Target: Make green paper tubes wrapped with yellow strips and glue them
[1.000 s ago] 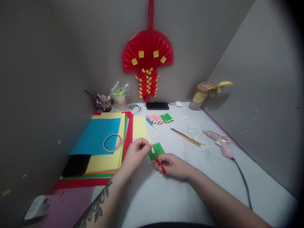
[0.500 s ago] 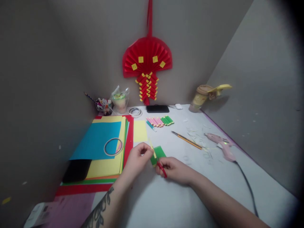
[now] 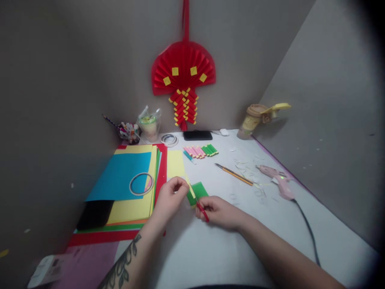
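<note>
My left hand (image 3: 169,199) is closed in a pinch on a narrow yellow paper strip (image 3: 190,188) that runs down from a yellow sheet (image 3: 175,163). My right hand (image 3: 219,211) is closed around small red-handled scissors (image 3: 202,210), whose blades point up at the strip. A small green paper piece (image 3: 197,191) lies on the white table just behind both hands. Rolled pink and green paper tubes (image 3: 201,151) lie in a row farther back.
A stack of coloured sheets (image 3: 129,184) with a tape ring (image 3: 141,184) lies at left. A pencil (image 3: 234,174) and a pink glue gun (image 3: 278,179) with its cord lie at right. A phone (image 3: 197,135), cup (image 3: 251,120) and red paper ornament (image 3: 183,80) are at the back.
Both hands have stayed in nearly the same place around the strip and scissors; only the view has shifted slightly.
</note>
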A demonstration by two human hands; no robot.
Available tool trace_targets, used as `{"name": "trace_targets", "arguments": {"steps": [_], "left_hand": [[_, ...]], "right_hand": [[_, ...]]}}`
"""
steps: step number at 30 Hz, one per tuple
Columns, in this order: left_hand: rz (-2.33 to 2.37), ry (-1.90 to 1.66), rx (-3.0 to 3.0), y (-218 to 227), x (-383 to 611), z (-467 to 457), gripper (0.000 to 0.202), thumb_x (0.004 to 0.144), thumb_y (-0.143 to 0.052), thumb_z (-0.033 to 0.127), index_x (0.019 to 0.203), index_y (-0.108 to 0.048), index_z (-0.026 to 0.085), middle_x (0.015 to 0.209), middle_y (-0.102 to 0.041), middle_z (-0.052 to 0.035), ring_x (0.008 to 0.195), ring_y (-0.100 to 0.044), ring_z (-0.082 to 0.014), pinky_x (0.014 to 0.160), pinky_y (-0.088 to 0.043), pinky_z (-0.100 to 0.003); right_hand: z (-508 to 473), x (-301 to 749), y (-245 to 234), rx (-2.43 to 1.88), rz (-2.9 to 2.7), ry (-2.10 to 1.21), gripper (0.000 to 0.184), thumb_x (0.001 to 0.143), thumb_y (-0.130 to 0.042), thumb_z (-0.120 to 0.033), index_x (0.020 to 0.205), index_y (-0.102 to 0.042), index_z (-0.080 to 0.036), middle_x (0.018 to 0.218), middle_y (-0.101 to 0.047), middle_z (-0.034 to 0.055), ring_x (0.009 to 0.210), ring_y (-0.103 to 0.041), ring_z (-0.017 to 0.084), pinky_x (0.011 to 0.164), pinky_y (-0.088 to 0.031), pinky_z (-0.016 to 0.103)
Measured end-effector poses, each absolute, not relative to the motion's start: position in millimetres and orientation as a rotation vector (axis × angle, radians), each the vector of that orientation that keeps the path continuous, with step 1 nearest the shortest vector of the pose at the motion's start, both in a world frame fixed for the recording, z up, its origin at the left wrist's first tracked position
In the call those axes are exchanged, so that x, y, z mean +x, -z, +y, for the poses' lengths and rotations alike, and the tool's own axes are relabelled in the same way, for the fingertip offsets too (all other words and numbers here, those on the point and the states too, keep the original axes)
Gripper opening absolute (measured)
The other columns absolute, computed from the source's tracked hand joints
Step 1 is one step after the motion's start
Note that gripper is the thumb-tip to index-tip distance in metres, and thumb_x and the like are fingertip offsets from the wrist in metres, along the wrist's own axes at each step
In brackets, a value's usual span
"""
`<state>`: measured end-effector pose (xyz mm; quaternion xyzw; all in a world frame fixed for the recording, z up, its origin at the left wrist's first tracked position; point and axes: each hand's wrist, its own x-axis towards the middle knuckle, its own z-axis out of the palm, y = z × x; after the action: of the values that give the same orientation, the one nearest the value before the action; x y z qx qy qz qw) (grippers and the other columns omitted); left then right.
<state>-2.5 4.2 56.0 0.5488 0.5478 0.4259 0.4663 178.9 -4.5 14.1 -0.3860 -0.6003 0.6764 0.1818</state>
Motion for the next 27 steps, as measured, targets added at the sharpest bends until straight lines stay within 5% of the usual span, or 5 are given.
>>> {"name": "trace_targets", "arguments": {"steps": [27], "left_hand": [[1.271,-1.017,1.381,-49.2,0.0,2.9,0.016,0.076,-0.055,0.029,0.067,-0.053,0.017,0.065,-0.052,0.0014,0.063,-0.047,-0.0121,0.058,-0.038,-0.022]], "right_hand": [[-3.7,178.2,-15.5,-1.053,-1.721,-1.921,0.007,0.072,-0.055,-0.020,0.067,-0.052,-0.016,0.061,-0.047,-0.0035,0.055,-0.039,0.008,0.050,-0.031,0.019]]}}
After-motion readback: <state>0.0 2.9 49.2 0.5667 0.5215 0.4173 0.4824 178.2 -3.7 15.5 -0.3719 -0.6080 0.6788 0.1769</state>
